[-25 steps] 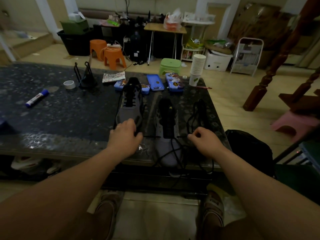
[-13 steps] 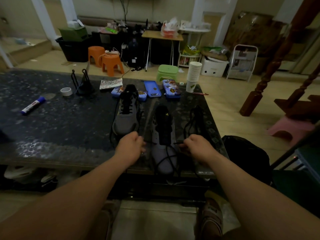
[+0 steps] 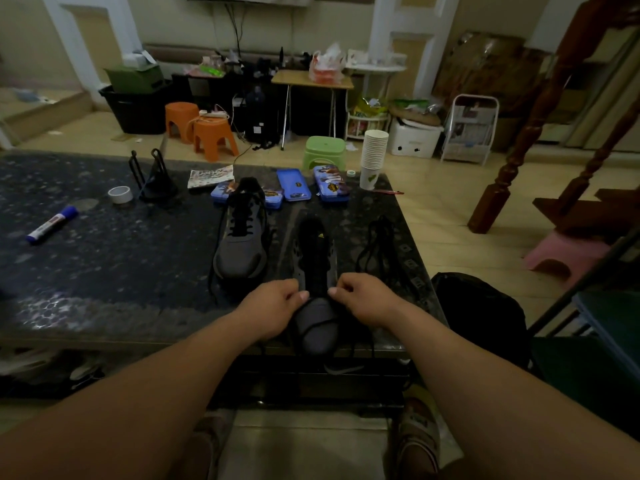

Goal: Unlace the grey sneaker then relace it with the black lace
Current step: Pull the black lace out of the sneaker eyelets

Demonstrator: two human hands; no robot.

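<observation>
Two grey sneakers lie on the dark speckled table (image 3: 104, 271). The left sneaker (image 3: 242, 244) is laced in black. The right sneaker (image 3: 317, 292) has its upper eyelets bare, and its toe points toward me at the table's front edge. A black lace (image 3: 320, 323) crosses its toe and hangs over the table edge. My left hand (image 3: 273, 306) and my right hand (image 3: 363, 296) sit close together over the lowest eyelets, each pinching a strand of that lace. A second loose black lace (image 3: 379, 244) lies to the right of the shoe.
At the table's far edge stand blue tins (image 3: 304, 187), a stack of paper cups (image 3: 374, 157), a booklet (image 3: 211, 176), a black stand (image 3: 152, 181), a tape roll (image 3: 120, 194) and a marker (image 3: 52, 225). A black bag (image 3: 481, 313) sits right of the table.
Both hands have come together from either side of the right sneaker to its lowest eyelets, drawing the lace in with them. The camera has tilted slightly.
</observation>
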